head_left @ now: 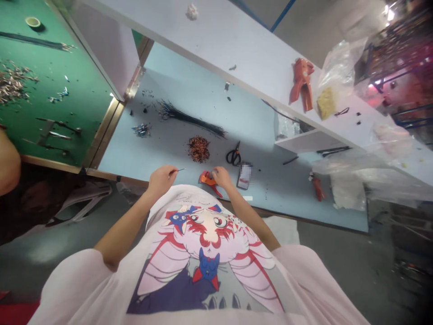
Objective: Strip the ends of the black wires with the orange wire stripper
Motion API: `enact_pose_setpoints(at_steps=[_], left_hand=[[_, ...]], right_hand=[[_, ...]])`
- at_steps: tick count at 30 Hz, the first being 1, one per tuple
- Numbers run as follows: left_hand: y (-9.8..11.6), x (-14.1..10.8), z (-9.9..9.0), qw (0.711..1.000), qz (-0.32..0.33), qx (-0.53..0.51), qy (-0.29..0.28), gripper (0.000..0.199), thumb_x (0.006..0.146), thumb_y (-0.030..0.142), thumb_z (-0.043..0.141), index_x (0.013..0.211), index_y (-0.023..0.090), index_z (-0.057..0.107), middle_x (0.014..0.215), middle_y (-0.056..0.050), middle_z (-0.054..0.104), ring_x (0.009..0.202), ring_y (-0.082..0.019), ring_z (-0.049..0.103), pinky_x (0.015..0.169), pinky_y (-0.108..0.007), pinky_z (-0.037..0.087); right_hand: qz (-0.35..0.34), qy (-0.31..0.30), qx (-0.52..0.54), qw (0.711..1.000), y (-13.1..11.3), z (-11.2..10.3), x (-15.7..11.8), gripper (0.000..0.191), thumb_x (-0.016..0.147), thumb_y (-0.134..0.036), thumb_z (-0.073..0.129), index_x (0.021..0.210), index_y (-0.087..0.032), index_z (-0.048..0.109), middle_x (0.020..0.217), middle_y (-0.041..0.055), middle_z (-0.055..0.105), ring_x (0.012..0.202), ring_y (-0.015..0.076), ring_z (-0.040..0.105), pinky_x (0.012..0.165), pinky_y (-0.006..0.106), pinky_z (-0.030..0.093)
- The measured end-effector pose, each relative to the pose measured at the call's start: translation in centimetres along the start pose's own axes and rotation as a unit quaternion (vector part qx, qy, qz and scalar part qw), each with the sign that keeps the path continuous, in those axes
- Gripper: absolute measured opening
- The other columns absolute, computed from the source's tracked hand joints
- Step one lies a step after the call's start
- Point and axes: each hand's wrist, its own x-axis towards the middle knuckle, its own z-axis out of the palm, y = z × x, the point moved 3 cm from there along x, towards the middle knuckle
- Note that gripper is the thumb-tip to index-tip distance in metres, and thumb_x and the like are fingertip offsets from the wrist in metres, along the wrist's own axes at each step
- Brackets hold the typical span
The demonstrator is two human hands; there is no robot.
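Note:
A short, thin dark wire (180, 169) sticks out from the pinched fingertips of my left hand (161, 179), above the front of the blue table. My right hand (222, 176) is at the red-and-orange wire stripper (209, 179), its fingers bent and closed beside the tool's upper edge. Whether those fingers grip the stripper or some small piece cannot be made out. Just beyond my hands lies a pile of small copper-coloured pieces (199, 149). Farther back stretches a bundle of dark wires (194, 119) with stripped-looking ends.
Black-handled scissors (233, 155) and a phone (244, 175) lie right of my right hand. A small heap of blue-and-silver bits (142, 130) is at left. Another red tool (302, 83) rests on the white shelf (216, 49). Someone's arm (8, 162) shows by the green table (84, 99).

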Motion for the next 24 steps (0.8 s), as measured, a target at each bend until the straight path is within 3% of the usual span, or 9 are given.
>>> enact_pose_setpoints(at_steps=[3,6,10,18,21,24], left_hand=[[0.3,0.5,0.0,0.999,-0.011,-0.05,-0.001,0.021,0.083,0.029,0.048,0.089,0.021,0.066,0.089,-0.005,0.069,0.082,-0.019,0.061,0.072,-0.029,0.044],[1.1,1.2,0.3,0.994,-0.007,-0.109,0.007,0.019,0.081,0.031,0.05,0.086,0.02,0.066,0.085,-0.004,0.069,0.08,-0.018,0.061,0.076,-0.029,0.045],[2.1,1.9,0.4,0.984,0.002,-0.178,0.03,0.019,0.078,0.032,0.053,0.084,0.019,0.065,0.084,-0.004,0.069,0.078,-0.016,0.06,0.077,-0.029,0.047],[3.0,1.9,-0.8,0.92,-0.05,-0.378,0.085,0.024,0.067,0.039,0.064,0.075,0.017,0.063,0.064,-0.001,0.065,0.06,-0.013,0.058,0.062,-0.026,0.048],[3.5,1.5,-1.2,0.898,-0.057,-0.426,0.093,0.025,0.066,0.039,0.066,0.075,0.017,0.063,0.061,0.0,0.062,0.059,-0.012,0.057,0.062,-0.025,0.048],[4.4,0.8,-1.7,0.895,-0.044,-0.435,0.094,0.024,0.067,0.038,0.066,0.077,0.016,0.064,0.062,0.001,0.062,0.06,-0.011,0.057,0.063,-0.025,0.048]], right_hand=[[0.028,-0.008,-0.007,1.0,1.4,1.8,-3.9,0.052,0.08,-0.039,0.058,0.123,-0.01,0.048,0.124,0.0162,0.052,0.115,0.0257,0.045,0.096,0.037,0.034],[0.055,-0.01,-0.01,0.998,1.8,3.6,-6.2,0.073,0.068,-0.037,0.07,0.131,-0.013,0.041,0.14,0.0186,0.037,0.125,0.0305,0.035,0.101,0.042,0.027],[0.077,0.005,0.012,0.997,1.5,4.2,-6.2,0.061,0.072,-0.028,0.065,0.128,-0.015,0.044,0.141,0.0173,0.036,0.126,0.0313,0.033,0.102,0.044,0.024],[0.069,0.04,0.135,0.988,0.7,-0.1,-5.4,0.03,0.064,-0.022,0.063,0.093,-0.015,0.061,0.102,0.0144,0.062,0.102,0.0317,0.051,0.092,0.044,0.033],[0.044,0.033,0.223,0.973,-0.4,-1.6,-5.3,0.03,0.067,-0.028,0.056,0.094,-0.016,0.06,0.095,0.0116,0.064,0.092,0.028,0.056,0.086,0.042,0.039],[-0.003,0.003,0.325,0.946,-2.7,-3.2,-5.7,0.035,0.073,-0.034,0.044,0.1,-0.016,0.058,0.096,0.0102,0.064,0.088,0.0242,0.059,0.081,0.039,0.044]])
